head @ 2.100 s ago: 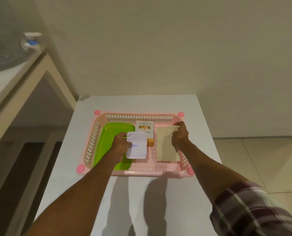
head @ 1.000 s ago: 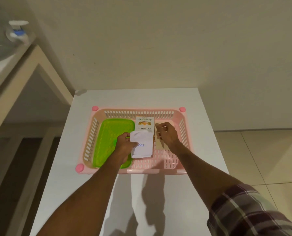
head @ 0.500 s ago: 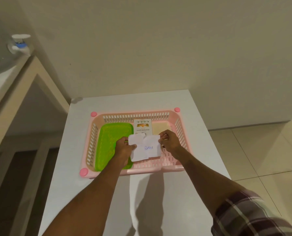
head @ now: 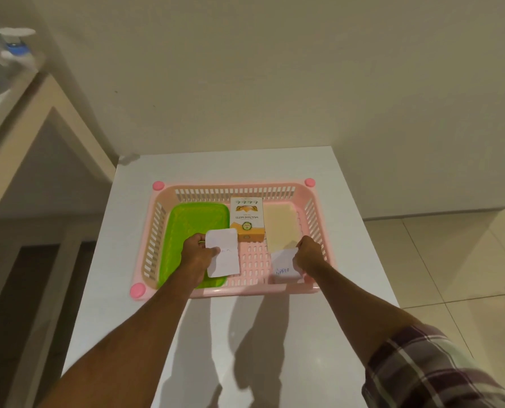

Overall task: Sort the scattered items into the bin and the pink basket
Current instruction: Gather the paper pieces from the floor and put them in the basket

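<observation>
A pink basket (head: 233, 190) sits on the white table (head: 230, 334). Inside it lie a green tray (head: 186, 225) on the left, an orange-and-white box (head: 247, 219) in the middle and a beige card (head: 280, 222) on the right. My left hand (head: 197, 254) pinches a white paper card (head: 223, 253) over the tray's right edge. My right hand (head: 308, 254) pinches a second white card (head: 283, 267) with blue writing, low over the basket's front right part.
A beige shelf frame (head: 25, 128) stands left of the table, with a water bottle (head: 13, 51) on top. The wall rises right behind the table. Tiled floor (head: 451, 254) lies to the right.
Both hands were together at the white cards in the basket's middle. They have since parted: the right hand carried one card to the right, the left kept the other.
</observation>
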